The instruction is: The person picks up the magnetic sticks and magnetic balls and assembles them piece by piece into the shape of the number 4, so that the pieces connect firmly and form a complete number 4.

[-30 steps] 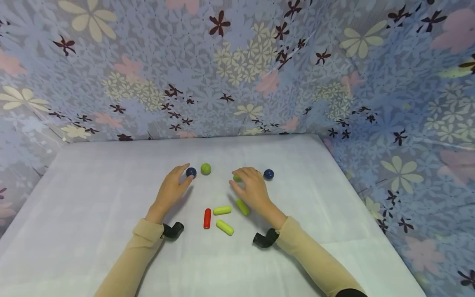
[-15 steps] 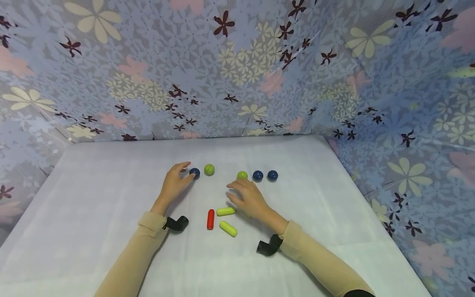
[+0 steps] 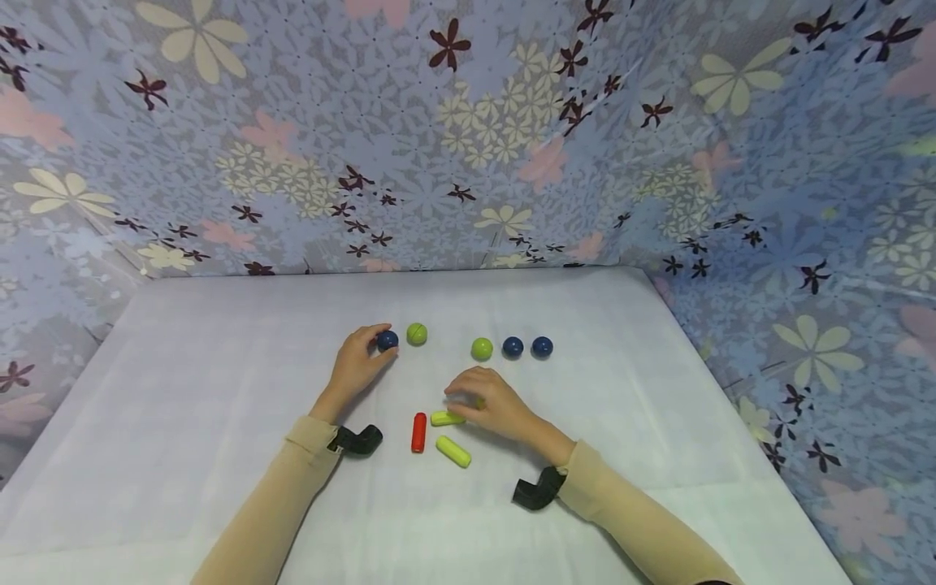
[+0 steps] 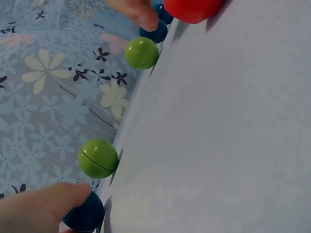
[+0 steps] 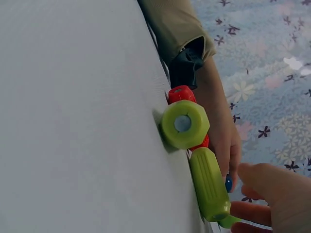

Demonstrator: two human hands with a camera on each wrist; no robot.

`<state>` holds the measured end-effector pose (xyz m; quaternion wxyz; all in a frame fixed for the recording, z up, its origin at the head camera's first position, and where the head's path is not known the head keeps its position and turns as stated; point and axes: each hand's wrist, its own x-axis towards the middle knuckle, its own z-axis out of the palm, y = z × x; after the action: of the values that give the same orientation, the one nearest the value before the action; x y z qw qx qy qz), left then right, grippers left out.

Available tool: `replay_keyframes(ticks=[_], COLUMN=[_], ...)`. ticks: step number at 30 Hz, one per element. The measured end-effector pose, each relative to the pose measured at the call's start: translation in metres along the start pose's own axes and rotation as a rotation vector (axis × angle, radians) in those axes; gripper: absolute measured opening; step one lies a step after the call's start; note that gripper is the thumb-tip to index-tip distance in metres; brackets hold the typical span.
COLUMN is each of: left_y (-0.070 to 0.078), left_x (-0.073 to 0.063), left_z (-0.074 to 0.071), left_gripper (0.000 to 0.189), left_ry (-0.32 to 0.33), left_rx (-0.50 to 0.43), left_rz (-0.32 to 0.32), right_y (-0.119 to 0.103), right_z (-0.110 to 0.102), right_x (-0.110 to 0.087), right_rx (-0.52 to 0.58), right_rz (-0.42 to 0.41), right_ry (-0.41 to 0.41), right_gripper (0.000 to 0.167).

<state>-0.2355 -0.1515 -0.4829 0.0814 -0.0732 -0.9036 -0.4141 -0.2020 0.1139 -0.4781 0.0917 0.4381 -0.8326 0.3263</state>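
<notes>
In the head view my left hand (image 3: 357,357) has its thumb and a finger on opposite sides of a dark blue ball (image 3: 387,341), pinching it on the table. The left wrist view shows the thumb (image 4: 73,196) against that ball. A green ball (image 3: 417,334) sits just right of it. My right hand (image 3: 497,402) hovers with bent, spread fingers over the yellow-green sticks. One stick (image 3: 443,418) lies partly under its thumb; another shows only as a patch between the fingers. A third stick (image 3: 453,452) and a red stick (image 3: 418,432) lie nearer me.
Behind my right hand, a second green ball (image 3: 482,348) and two blue balls (image 3: 513,348) stand in a row. White cloth covers the table (image 3: 219,366). Floral fabric (image 3: 409,162) hangs along its back and right side.
My right hand has moved back toward me from the right-hand green ball to the sticks, uncovering that ball and a blue one. My left thumb and finger have closed on the left blue ball.
</notes>
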Motion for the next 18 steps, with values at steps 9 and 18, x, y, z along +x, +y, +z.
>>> replay_keyframes(ticks=[9,18], left_y=[-0.0025,-0.0059], left_x=[-0.0042,-0.0043], left_z=[-0.0012,0.0002], left_gripper=[0.046,0.045], left_ry=[0.001,0.011], left_rx=[-0.004,-0.016], left_rz=[0.013,0.009], right_y=[-0.0003,-0.0008], right_z=[0.0016,0.0009], right_x=[-0.0035,-0.0045], right_rx=[-0.029,-0.028], right_rz=[0.015,0.035], right_ry=[-0.068,-0.118], right_gripper=[0.03,0.02])
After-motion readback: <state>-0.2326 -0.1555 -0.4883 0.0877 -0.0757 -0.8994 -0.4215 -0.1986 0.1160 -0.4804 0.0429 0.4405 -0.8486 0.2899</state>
